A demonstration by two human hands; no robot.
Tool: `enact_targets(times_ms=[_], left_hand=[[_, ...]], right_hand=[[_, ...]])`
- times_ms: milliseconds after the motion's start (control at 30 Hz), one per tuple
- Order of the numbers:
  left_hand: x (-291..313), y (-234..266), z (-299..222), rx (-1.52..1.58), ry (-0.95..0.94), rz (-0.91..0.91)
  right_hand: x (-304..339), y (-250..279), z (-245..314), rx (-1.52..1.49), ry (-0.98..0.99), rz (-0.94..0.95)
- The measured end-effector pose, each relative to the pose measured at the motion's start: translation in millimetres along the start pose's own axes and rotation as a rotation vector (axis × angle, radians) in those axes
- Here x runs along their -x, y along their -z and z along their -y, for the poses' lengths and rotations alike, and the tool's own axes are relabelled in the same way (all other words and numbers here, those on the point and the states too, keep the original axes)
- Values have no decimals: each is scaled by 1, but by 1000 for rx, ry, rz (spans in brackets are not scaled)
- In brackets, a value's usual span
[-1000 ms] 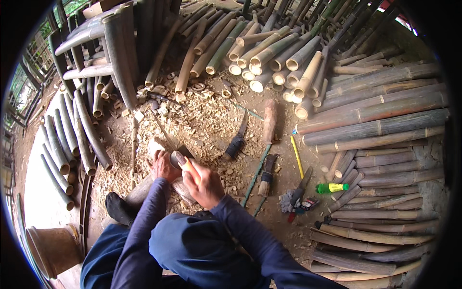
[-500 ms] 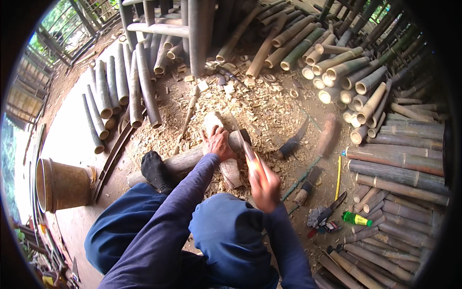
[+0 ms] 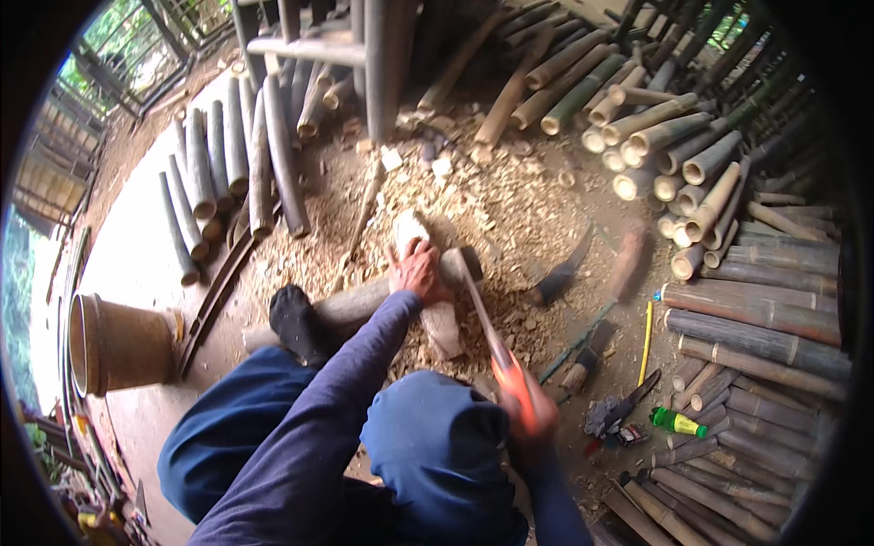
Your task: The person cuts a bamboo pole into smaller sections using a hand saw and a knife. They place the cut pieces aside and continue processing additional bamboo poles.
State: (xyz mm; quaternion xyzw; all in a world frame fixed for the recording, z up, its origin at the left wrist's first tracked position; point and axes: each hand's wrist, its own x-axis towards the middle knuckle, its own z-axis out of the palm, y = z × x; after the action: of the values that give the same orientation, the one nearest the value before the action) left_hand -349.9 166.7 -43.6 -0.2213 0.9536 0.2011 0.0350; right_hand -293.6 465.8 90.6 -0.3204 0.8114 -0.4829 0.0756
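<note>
My left hand (image 3: 417,271) is closed around a pale, partly carved block of wood (image 3: 442,332). The block lies across a round log (image 3: 355,304) on the ground. In my right hand (image 3: 535,417), to the right of my knee, is the orange handle of a machete (image 3: 484,317). Its long blade points up and away, with its tip near the log's cut end; motion blurs it. My sock-covered foot (image 3: 300,326) rests against the log.
Wood chips (image 3: 492,205) cover the ground beyond the log. Cut bamboo lengths (image 3: 756,309) are stacked on the right. A large knife (image 3: 560,271), a green bottle (image 3: 677,421) and a yellow stick (image 3: 647,341) lie at right. A brown bucket (image 3: 132,350) stands at left.
My right hand has moved down and to the right, drawing the machete back from beside the wood block. My left hand still holds the block on the log.
</note>
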Motion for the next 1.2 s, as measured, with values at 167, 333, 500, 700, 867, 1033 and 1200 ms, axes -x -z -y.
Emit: enact_targets(times_ms=[167,333,500,700,867,1033,1200], left_hand=[[7,5,-14,8,-11,-44],[-1,3,-22,-29,17,-28],[4,0,6,-42,30,9],[0,-1,-27,-22,-26,4],[-15,-47,85,-127,19,-266],[-3,-17,8,-25,6,-49],[1,-6,-14,-66,1,-72]], right_hand=[[59,16,5,-162,-303,-34],[-100,-46,-11,54,-64,-74],[60,30,35,-92,-212,-50],[-29,-8,-7,-74,-199,-68],[-43,-42,18,-177,-44,-7],[81,43,51,-184,-316,-48],[-85,-50,-7,-34,-76,-145]])
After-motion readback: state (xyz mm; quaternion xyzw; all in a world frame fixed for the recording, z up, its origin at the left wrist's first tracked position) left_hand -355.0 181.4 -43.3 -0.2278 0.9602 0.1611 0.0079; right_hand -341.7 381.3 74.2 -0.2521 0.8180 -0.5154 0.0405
